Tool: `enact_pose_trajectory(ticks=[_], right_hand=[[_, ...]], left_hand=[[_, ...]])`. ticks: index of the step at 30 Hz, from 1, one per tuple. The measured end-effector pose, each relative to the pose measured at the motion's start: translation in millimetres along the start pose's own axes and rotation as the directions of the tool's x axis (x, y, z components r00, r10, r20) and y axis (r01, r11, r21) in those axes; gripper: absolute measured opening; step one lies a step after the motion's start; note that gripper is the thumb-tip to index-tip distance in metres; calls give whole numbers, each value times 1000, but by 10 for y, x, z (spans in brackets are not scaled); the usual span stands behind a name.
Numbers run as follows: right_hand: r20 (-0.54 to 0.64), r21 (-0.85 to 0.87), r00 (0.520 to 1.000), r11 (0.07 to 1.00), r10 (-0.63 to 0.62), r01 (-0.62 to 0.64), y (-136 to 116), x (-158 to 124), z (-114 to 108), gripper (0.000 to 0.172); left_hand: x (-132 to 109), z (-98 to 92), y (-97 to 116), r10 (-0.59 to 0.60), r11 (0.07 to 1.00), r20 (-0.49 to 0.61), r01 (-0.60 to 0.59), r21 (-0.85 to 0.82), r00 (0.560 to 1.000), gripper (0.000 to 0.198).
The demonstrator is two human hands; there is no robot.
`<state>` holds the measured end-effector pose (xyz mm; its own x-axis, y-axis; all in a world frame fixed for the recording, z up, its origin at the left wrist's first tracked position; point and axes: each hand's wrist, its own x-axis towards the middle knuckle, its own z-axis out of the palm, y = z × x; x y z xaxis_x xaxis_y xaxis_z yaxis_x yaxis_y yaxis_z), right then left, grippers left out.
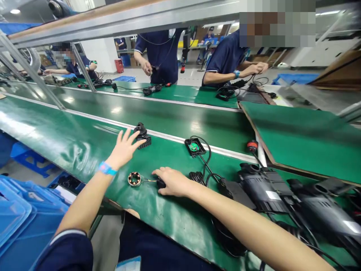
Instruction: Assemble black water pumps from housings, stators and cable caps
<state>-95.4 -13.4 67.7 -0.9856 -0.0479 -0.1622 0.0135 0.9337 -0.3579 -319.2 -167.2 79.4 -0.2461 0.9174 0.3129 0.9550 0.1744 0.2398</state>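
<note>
Loosely, left hand [122, 152] splays by gridded plastic part [147, 142]; right hand [172, 181] clasps black piece [160, 183].

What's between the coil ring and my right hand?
In the head view, thin wires run from the coil ring toward a black part at your right hand.
</note>
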Motion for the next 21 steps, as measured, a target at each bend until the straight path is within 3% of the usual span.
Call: enact_pose_trajectory(ticks=[2, 4, 7, 10, 13, 16, 19, 21], right_hand=[[-4, -84, 999, 996, 39, -39, -101, -83, -54, 78], [-41, -139, 997, 988, 69, -74, -246, -91, -74, 89], [-85, -154, 993, 984, 76, -89, -465, 26, -8, 93], [-82, -116, 994, 990, 76, -86, -576, 192, 93, 75], [-90, -66, 992, 993, 90, -96, -554, 247, 99, 50], [-105, -28, 991, 995, 88, -92, -461, 94, -35, 40], [-191, 18, 978, 997, 80, -78, -368, -211, -253, 44], [-343, 73, 937, 997, 62, -39, -338, -412, -401, 50]], left_hand=[[336, 175, -32, 135, 983, 99, -145, 113, 986, 61], [597, 343, -99, 202, 971, 174, -220, 94, 964, 59], [796, 464, -222, 194, 979, 170, -202, 30, 966, 48], [795, 395, -326, 85, 996, 53, -84, -31, 995, 38], [614, 215, -382, -103, 986, -110, 86, -144, 989, 37], [253, 71, -342, -268, 926, -234, 183, -331, 934, 43], [-192, 112, -145, -408, 812, -284, 203, -547, 868, 56], [-446, 251, 68, -482, 707, -261, 195, -680, 837, 65]])
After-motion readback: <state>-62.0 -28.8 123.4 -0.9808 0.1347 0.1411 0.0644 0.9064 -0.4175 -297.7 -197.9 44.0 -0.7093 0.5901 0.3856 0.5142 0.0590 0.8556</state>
